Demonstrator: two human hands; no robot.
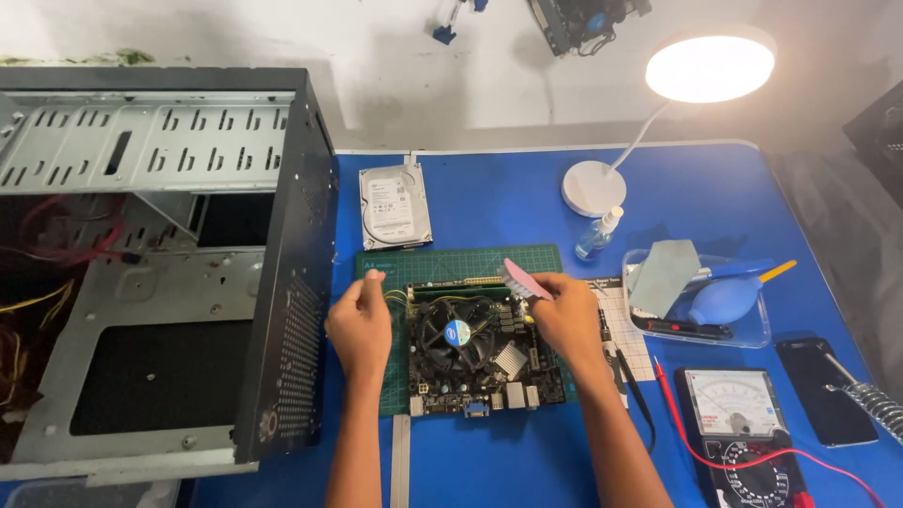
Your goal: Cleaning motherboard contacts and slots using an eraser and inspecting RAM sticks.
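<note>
Seen from above on a blue worktop (pixel 527 198): a motherboard (pixel 484 348) lying flat on a green cutting mat (pixel 451 261), directly between and just below both hands. Round cooler fan (pixel 455 334) at the board's middle, between the two wrists.

Right hand (pixel 567 318) at the board's upper right edge, fingers (pixel 550 287) curled and clamped around a pink brush (pixel 519 279), bristled end angled down to the left toward the board's top edge. Whether the bristles touch the board cannot be told.

Left hand (pixel 360 325) at the board's left edge, over the mat. Fingers (pixel 373 279) drawn loosely together and pointing away from the body, tips near the mat's upper left corner; whether anything is pinched there cannot be told.

Beyond the left fingers, a silver hard drive (pixel 394 205) lying flat. To the left of that hand, an open computer case (pixel 160 254) on its side. To the right of the right hand, a clear tray (pixel 757 331) with a blue air blower (pixel 726 299) and a grey cloth (pixel 663 275). Nearer the body on that side, an analogue multimeter (pixel 738 423) with red leads. Further off, a small spray bottle (pixel 598 233) beside a lit white desk lamp (pixel 707 66).
</note>
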